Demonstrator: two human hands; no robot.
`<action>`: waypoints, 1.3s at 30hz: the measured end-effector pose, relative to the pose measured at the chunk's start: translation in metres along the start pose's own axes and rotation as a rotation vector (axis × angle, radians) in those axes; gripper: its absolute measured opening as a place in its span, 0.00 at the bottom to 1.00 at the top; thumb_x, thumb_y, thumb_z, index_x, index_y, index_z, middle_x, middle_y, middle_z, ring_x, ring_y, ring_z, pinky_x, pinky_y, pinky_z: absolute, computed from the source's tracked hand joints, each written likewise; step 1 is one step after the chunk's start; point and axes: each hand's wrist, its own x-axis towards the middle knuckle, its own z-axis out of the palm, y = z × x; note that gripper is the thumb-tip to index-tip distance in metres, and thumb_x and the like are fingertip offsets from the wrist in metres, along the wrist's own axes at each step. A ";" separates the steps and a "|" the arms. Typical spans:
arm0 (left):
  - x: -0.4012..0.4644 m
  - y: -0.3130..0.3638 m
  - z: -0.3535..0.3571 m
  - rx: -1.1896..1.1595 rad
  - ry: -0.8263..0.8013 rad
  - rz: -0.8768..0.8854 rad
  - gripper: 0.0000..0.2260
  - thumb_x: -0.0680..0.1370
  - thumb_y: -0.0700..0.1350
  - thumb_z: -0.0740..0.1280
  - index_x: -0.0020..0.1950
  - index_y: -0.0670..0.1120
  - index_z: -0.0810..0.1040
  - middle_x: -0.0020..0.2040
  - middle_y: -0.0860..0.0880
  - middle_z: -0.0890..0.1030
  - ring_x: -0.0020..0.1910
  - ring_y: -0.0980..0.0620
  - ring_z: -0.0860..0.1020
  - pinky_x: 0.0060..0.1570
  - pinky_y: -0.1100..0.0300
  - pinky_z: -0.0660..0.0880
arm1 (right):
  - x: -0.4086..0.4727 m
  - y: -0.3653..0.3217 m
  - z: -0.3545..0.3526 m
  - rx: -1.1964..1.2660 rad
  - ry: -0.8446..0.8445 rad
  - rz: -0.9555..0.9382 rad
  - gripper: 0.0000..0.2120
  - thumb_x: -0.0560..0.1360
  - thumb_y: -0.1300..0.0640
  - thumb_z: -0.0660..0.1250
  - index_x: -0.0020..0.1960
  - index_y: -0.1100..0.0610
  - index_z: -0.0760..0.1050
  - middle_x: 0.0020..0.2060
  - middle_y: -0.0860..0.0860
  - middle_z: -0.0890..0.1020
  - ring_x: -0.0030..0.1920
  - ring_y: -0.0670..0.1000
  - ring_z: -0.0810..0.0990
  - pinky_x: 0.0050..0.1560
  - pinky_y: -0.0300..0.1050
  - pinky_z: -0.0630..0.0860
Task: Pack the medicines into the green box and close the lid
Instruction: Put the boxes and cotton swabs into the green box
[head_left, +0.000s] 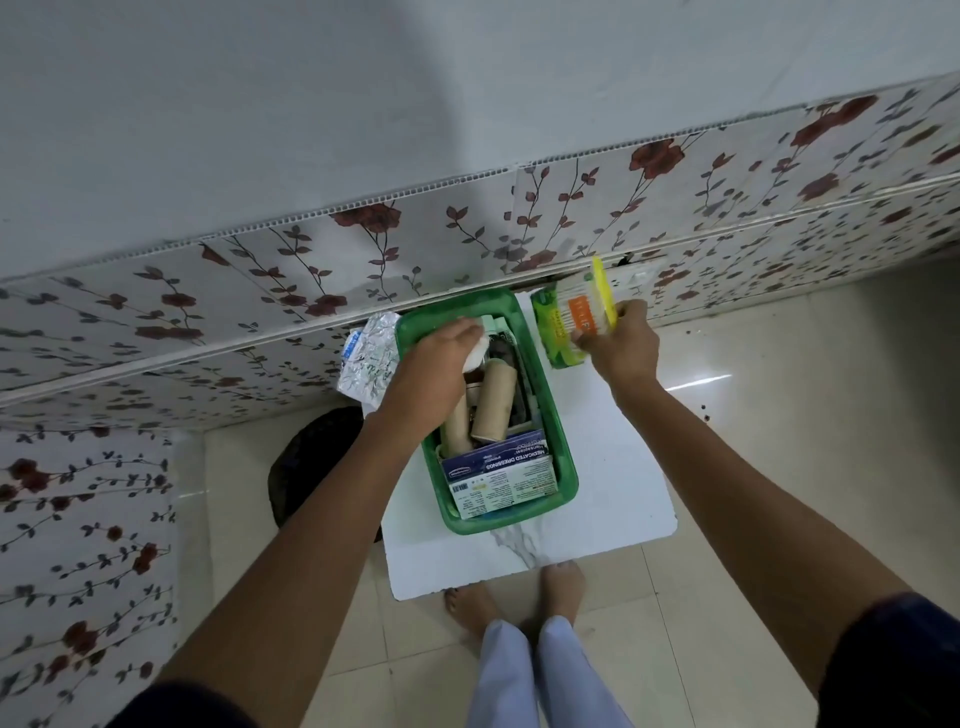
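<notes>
The green box (563, 441) stands open on a small white table (618, 499). Inside lie two tan rolls (496, 405) and a blue-and-white dressings carton (501, 475). My left hand (431, 374) reaches into the box's far end, closed around a small white item (478, 353). My right hand (621, 345) is to the right of the box and holds a clear pack of cotton swabs with a yellow edge (589, 304), lifted above a green packet (556, 332) that lies on the table. No lid can be made out.
A crumpled foil blister strip (369, 361) lies left of the box at the table's far edge. A dark round object (317, 462) sits on the floor to the left. Floral-patterned wall panels run behind. My bare feet (514, 592) stand at the table's near edge.
</notes>
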 end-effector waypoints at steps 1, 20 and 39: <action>0.001 0.000 0.003 0.028 0.015 -0.007 0.23 0.74 0.32 0.56 0.69 0.43 0.69 0.70 0.42 0.69 0.68 0.44 0.67 0.66 0.56 0.65 | -0.006 -0.003 -0.006 0.032 0.036 -0.036 0.20 0.72 0.59 0.71 0.57 0.64 0.65 0.53 0.61 0.80 0.47 0.57 0.77 0.47 0.49 0.75; -0.018 -0.031 -0.048 -0.448 0.681 -0.302 0.18 0.70 0.28 0.55 0.52 0.38 0.78 0.48 0.38 0.82 0.43 0.43 0.80 0.47 0.54 0.78 | -0.018 -0.082 0.022 -0.150 -0.352 -0.507 0.16 0.70 0.63 0.70 0.57 0.56 0.75 0.51 0.53 0.80 0.48 0.53 0.78 0.44 0.41 0.73; -0.023 -0.008 -0.008 0.256 0.163 -0.086 0.12 0.63 0.34 0.72 0.45 0.41 0.83 0.47 0.43 0.85 0.45 0.44 0.82 0.48 0.59 0.78 | -0.034 -0.042 0.045 -0.903 -0.264 -1.231 0.23 0.57 0.65 0.77 0.52 0.62 0.81 0.51 0.60 0.83 0.51 0.60 0.83 0.42 0.47 0.82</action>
